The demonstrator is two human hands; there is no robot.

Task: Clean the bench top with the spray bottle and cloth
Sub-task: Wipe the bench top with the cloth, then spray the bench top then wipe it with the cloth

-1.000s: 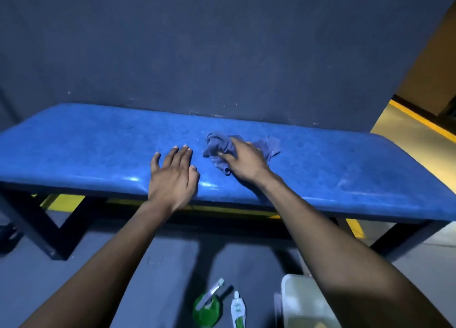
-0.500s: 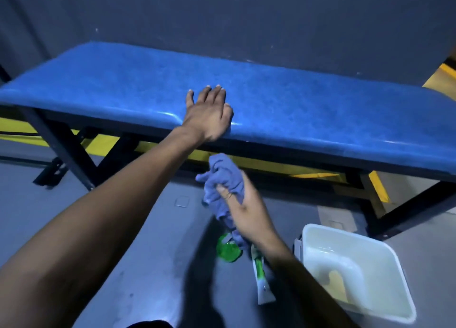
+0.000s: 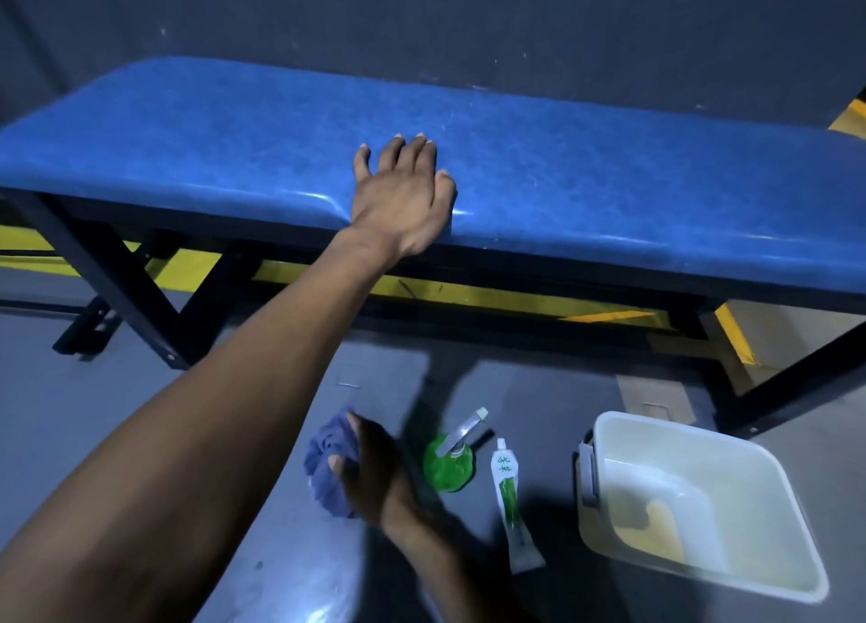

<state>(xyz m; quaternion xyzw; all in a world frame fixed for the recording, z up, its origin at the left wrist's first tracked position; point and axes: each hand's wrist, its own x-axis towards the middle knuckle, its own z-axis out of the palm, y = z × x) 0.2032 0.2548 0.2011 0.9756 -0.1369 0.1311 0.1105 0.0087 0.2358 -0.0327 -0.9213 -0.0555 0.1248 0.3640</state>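
Closest to the camera, low down by the grey floor, the right hand is curled tight around a bunched-up purple-blue cloth. The cloth sits at floor level, well below the bench. It is hard to tell if the cloth touches the floor.

Just to the right of that hand stands a round green spray bottle with a clear nozzle. It is on the floor, and its nozzle points up and to the right. Right beside it lies a thin white and green tube with a small cap, flat on the floor. Further right is a white plastic tub with a grey handle, with something yellow inside it.

Further away, the long left arm reaches up to the padded blue bench top. The left hand lies flat and open on the front edge, palm down, fingers spread a little, holding nothing. The bench stands on black metal legs. Yellow painted lines run along the floor under it. Behind the bench is a dark blue-grey wall.
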